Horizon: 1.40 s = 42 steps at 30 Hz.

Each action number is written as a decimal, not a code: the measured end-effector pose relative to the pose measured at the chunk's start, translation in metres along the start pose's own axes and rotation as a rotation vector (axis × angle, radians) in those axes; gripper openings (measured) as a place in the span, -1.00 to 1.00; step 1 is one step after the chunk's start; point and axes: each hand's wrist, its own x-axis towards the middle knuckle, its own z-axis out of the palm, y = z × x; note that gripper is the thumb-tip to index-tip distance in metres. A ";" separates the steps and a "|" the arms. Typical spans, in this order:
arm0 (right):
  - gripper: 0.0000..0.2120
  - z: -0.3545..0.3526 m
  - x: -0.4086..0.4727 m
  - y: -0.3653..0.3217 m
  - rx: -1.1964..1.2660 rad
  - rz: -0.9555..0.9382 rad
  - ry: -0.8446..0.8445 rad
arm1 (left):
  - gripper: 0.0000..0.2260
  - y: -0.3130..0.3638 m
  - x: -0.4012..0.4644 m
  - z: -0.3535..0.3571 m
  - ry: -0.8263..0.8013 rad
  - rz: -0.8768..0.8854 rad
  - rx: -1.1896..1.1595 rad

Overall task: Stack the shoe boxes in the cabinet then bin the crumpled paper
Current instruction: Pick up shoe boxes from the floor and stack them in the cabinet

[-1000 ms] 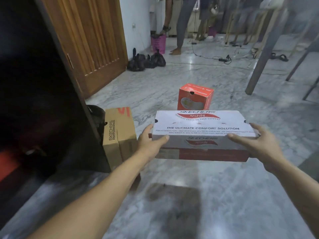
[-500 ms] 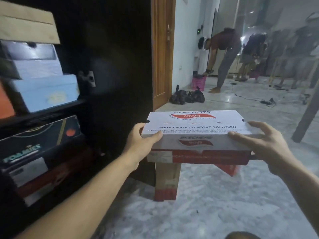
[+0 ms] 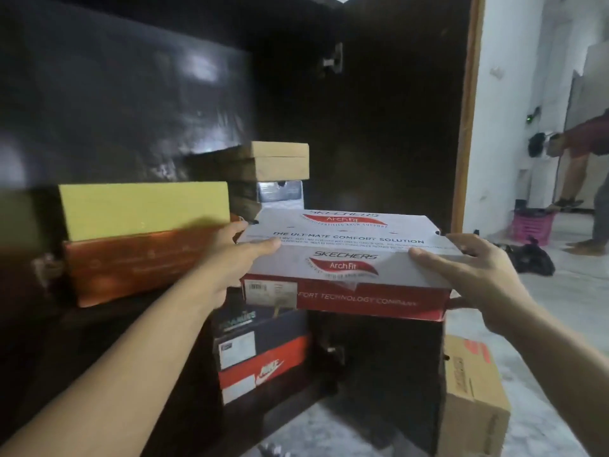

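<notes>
I hold a white-lidded, red-based Skechers shoe box (image 3: 346,258) level in front of the dark cabinet (image 3: 379,127). My left hand (image 3: 237,258) grips its left end and my right hand (image 3: 471,275) grips its right end. Inside the cabinet, a yellow box (image 3: 145,209) lies on an orange box (image 3: 141,265) at the left. Behind them a brown box (image 3: 276,159) tops a silver box (image 3: 280,191). On the lower shelf a dark box (image 3: 260,331) rests on a red Nike box (image 3: 263,374). No crumpled paper is in view.
The open cabinet door (image 3: 395,374) stands below and behind the held box. A brown cardboard shoe box (image 3: 471,397) stands on the marble floor at the right. Farther right are black bags (image 3: 530,258), a pink basket (image 3: 530,225) and a bending person (image 3: 586,159).
I have turned left toward the cabinet and carried the Skechers box up to shelf height. The stacked boxes inside now fill the view; both hands keep the same grip.
</notes>
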 end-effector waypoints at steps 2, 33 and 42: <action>-0.14 0.029 0.012 -0.021 0.031 -0.064 -0.047 | -0.61 0.018 0.008 -0.033 0.076 0.033 -0.012; -0.24 0.350 0.197 -0.163 0.131 -0.330 -0.281 | 0.03 0.046 0.145 -0.225 0.461 0.303 -0.054; -0.24 0.390 0.201 -0.152 -0.029 -0.357 -0.170 | -0.25 0.028 0.151 -0.234 0.508 0.280 0.035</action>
